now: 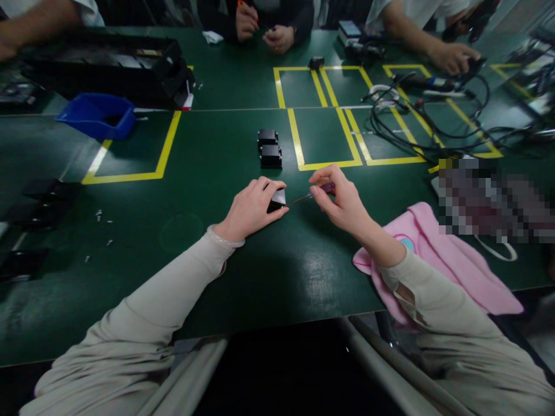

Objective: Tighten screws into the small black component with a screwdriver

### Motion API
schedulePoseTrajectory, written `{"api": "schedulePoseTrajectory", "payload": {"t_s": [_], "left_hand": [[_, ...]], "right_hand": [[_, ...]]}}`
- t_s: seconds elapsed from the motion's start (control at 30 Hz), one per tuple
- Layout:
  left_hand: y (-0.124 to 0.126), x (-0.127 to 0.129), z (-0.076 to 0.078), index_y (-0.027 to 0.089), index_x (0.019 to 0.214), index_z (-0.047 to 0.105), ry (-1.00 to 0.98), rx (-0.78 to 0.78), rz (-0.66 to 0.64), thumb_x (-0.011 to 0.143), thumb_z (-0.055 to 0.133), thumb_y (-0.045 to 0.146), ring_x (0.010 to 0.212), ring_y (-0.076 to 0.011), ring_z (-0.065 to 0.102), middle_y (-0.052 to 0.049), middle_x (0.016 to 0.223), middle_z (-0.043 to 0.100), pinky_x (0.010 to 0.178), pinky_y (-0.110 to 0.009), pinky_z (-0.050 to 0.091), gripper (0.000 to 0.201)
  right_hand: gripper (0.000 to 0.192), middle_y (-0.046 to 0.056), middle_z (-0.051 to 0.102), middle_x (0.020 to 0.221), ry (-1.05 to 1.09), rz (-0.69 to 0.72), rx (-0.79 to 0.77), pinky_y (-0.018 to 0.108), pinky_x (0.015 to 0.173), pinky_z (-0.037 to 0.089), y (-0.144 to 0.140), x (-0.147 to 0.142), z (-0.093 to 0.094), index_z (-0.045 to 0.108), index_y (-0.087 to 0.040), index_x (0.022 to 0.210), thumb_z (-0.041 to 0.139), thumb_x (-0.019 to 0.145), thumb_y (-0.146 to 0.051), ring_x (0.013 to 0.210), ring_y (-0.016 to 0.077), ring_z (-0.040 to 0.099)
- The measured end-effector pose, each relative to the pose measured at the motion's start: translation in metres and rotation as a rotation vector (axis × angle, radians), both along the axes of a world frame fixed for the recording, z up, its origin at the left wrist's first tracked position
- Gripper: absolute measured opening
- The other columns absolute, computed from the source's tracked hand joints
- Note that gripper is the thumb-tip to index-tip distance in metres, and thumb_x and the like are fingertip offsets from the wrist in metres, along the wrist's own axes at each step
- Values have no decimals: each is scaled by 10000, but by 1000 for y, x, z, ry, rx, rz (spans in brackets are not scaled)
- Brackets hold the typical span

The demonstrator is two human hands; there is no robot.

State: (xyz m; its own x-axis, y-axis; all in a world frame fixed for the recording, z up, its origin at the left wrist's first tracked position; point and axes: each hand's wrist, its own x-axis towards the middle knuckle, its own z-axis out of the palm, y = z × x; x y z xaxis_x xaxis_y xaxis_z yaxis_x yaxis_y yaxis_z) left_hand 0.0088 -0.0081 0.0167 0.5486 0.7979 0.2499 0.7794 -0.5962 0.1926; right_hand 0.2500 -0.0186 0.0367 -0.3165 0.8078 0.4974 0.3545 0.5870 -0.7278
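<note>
My left hand [255, 207] is closed around a small black box-shaped part [277, 199] on the green table, with thumb and fingers on its sides. In my right hand [340, 199] is a screwdriver [327, 188] with a dark purplish handle, pinched in the fingers. Its thin shaft points left, and the tip meets or nearly meets the right side of the part; the exact contact is too small to tell. Just beyond stand two similar black parts [271, 155], one behind the other.
Loose screws [99, 215] lie on the left, near black pieces [37, 211]. A blue bin [97, 115] and a long black tray [108, 69] stand farther back. Pink cloth [437, 254] lies under my right forearm. Black cables [399, 136] tangle at right. Co-workers' hands [277, 39] are across the table.
</note>
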Motion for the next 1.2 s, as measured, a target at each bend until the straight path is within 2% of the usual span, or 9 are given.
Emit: {"api": "schedulePoseTrajectory", "payload": {"t_s": [0.13, 0.23, 0.43, 0.67, 0.83, 1.03, 1.2], "left_hand": [[0, -1, -1, 218, 1370, 527, -6, -7, 0, 976, 642, 439, 1153, -293, 613, -111, 1268, 626, 922, -407, 535, 465], [0, -1, -1, 221, 1376, 521, -6, -1, -5, 977, 644, 441, 1143, -288, 614, -107, 1270, 627, 915, -402, 536, 472], [0, -2, -1, 226, 1367, 522, -6, -6, -3, 978, 643, 440, 1149, -290, 615, -108, 1271, 627, 905, -401, 540, 460], [1, -2, -1, 228, 1369, 519, -15, -9, -9, 976, 643, 444, 1145, -290, 614, -109, 1267, 622, 889, -397, 541, 466], [0, -2, -1, 219, 1373, 518, -9, 0, -9, 980, 639, 444, 1144, -290, 616, -112, 1277, 623, 905, -402, 539, 469], [0, -1, -1, 226, 1365, 525, -6, -3, -1, 974, 643, 441, 1149, -293, 614, -111, 1271, 626, 924, -412, 539, 462], [1, -2, -1, 240, 1373, 516, -9, -6, -3, 977, 640, 442, 1152, -288, 617, -105, 1270, 623, 911, -402, 541, 461]], "right_hand": [[208, -12, 615, 817, -1, -34, 3, 275, 626, 437, 1, -1, 0, 538, -233, 1000, 582, 1011, -435, 644, 128, 577], [252, -27, 584, 726, 1, -15, -30, 271, 608, 426, 1, -1, 0, 518, -235, 928, 539, 1040, -460, 609, 125, 562], [119, -19, 600, 814, 17, -23, -7, 266, 606, 423, 1, -1, 0, 520, -232, 1012, 539, 1033, -349, 610, 111, 555], [194, -35, 584, 730, -24, -6, -26, 267, 576, 415, 1, 0, 3, 526, -235, 934, 572, 1023, -400, 570, 112, 525], [75, -17, 630, 852, 6, 38, -29, 268, 606, 444, 0, 0, 3, 538, -228, 1025, 552, 1012, -300, 590, 99, 552], [206, -42, 568, 711, 4, 18, -61, 268, 571, 404, 2, 1, 0, 532, -234, 947, 561, 1034, -418, 577, 114, 537], [197, -21, 600, 811, 32, 16, -52, 266, 591, 423, 2, 1, -1, 534, -232, 1037, 551, 1038, -429, 623, 117, 565]]}}
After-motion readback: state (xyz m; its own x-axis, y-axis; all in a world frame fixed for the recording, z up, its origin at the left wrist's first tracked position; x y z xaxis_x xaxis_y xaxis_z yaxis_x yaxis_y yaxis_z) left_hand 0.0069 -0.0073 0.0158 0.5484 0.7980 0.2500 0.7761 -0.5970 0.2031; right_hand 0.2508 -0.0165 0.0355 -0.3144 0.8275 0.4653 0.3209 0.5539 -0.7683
